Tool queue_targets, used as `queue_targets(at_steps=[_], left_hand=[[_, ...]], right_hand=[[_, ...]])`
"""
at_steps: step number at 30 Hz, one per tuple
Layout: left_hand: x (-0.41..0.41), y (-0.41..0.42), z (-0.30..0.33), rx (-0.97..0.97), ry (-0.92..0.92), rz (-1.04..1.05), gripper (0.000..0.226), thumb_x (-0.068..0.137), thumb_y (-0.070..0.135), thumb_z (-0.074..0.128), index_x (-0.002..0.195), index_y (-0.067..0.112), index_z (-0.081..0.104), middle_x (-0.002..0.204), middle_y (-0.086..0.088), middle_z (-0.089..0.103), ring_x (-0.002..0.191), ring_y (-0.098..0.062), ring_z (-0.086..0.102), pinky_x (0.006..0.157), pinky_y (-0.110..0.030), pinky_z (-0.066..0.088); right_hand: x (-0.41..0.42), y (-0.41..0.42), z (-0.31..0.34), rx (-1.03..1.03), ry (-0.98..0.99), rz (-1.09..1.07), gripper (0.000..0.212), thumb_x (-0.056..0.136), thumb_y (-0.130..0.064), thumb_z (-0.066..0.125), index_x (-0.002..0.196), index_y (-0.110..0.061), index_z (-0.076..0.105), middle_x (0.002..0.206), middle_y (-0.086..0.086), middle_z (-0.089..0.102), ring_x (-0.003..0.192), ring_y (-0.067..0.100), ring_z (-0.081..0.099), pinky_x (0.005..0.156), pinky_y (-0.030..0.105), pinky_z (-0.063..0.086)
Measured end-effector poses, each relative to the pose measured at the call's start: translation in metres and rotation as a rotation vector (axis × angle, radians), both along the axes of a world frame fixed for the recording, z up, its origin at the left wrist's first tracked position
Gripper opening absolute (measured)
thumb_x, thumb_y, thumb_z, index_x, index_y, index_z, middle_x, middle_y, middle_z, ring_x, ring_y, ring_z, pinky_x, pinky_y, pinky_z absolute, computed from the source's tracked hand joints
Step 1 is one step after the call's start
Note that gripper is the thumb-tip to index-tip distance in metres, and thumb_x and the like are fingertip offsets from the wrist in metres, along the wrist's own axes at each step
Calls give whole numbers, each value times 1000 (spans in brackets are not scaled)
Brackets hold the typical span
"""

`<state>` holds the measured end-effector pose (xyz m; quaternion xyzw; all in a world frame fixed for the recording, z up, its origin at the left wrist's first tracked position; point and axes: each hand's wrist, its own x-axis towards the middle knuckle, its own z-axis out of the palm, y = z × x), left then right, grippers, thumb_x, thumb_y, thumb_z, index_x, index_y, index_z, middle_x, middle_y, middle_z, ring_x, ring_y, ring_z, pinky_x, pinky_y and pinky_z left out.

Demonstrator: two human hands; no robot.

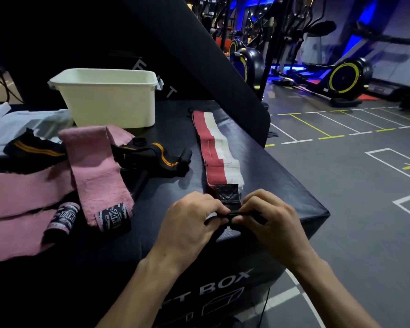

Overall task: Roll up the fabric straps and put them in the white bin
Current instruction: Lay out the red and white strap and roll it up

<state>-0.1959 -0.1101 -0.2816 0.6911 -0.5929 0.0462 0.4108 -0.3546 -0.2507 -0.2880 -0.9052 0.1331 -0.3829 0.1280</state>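
1. Left hand [191, 218] and right hand [268, 215] pinch the dark near end of the red-and-white strap [217, 147].
2. Strap lies flat along the black box's [282, 185] right edge.
3. White bin [109, 100] stands near the far edge; pink straps [90, 159] lie left.

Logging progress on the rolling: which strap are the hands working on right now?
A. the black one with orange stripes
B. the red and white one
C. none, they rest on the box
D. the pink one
B: both hands, left and right, pinch the near end of the red and white strap.
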Motion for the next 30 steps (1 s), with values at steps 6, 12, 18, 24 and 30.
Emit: queue_targets(at_steps=[6, 12, 18, 24, 30], left_hand=[[-3, 0, -2, -32, -72, 18, 10, 86, 35, 71, 92, 29, 76, 89, 15, 69, 84, -11, 62, 67, -40, 55], [1, 3, 6, -32, 259, -56, 10, 83, 23, 83, 91, 28, 81, 86, 16, 76, 82, -1, 71, 76, -31, 57], [-7, 8, 19, 44, 445, -84, 10, 83, 18, 85, 90, 24, 83, 82, 16, 78, 79, 1, 73, 78, -22, 57], [23, -4, 58, 141, 267, -90, 3, 89, 22, 80, 90, 23, 82, 82, 14, 77, 76, -4, 73, 75, -18, 55], [79, -78, 80, 387, 59, 246, 13, 91, 38, 73, 96, 28, 80, 92, 9, 76, 93, -14, 70, 88, -31, 53]], right_hand=[[-2, 4, -1, -141, 8, -13, 36, 92, -46, 66, 76, -14, 65, 85, -4, 64, 72, 19, 62, 61, 38, 53], [-7, 8, 3, 60, -31, 7, 21, 85, -35, 79, 91, -16, 72, 97, -11, 66, 90, 12, 64, 75, 30, 53], [-13, 12, 13, 345, -68, 75, 7, 88, -23, 77, 91, -23, 70, 93, -12, 71, 94, 11, 70, 80, 25, 55], [-11, 19, 21, 410, -122, 60, 9, 91, -31, 67, 87, -24, 66, 82, -13, 69, 77, 6, 67, 65, 13, 48], [-8, 19, 21, 486, -151, 51, 11, 91, -36, 66, 83, -28, 64, 79, -11, 68, 71, 10, 65, 63, 19, 50]])
